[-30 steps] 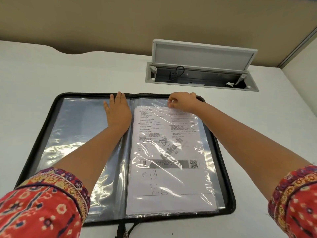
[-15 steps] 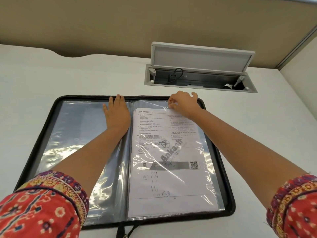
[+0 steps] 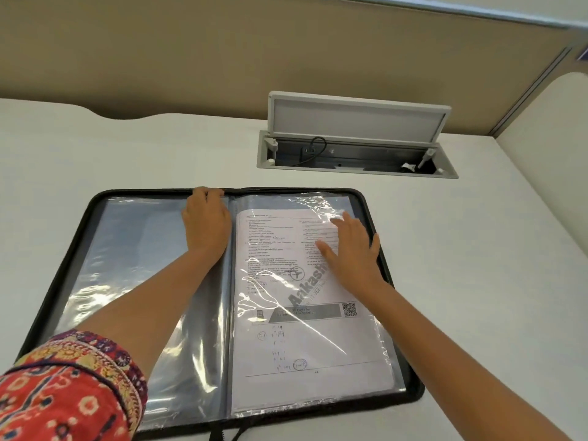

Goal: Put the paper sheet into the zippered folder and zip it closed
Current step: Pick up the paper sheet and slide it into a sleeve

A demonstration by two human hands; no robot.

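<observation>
The black zippered folder (image 3: pixel 68 249) lies open flat on the white desk, its clear plastic sleeves spread on both sides. The printed paper sheet (image 3: pixel 302 338) sits inside the right-hand sleeve. My left hand (image 3: pixel 206 222) rests on the left page by the spine, its fingertips curled over the folder's top edge. My right hand (image 3: pixel 350 249) lies flat with fingers spread on the upper right part of the sleeved sheet. The zipper pull cords (image 3: pixel 219 434) hang at the folder's near edge.
An open cable hatch (image 3: pixel 356 154) with its lid raised sits in the desk behind the folder. A beige partition wall (image 3: pixel 222 58) runs along the back, and a white side panel (image 3: pixel 547 128) stands on the right.
My right hand has left the top edge of the right sleeve and come down flat onto the sheet. My left hand slid up until its fingertips reach the folder's top edge.
</observation>
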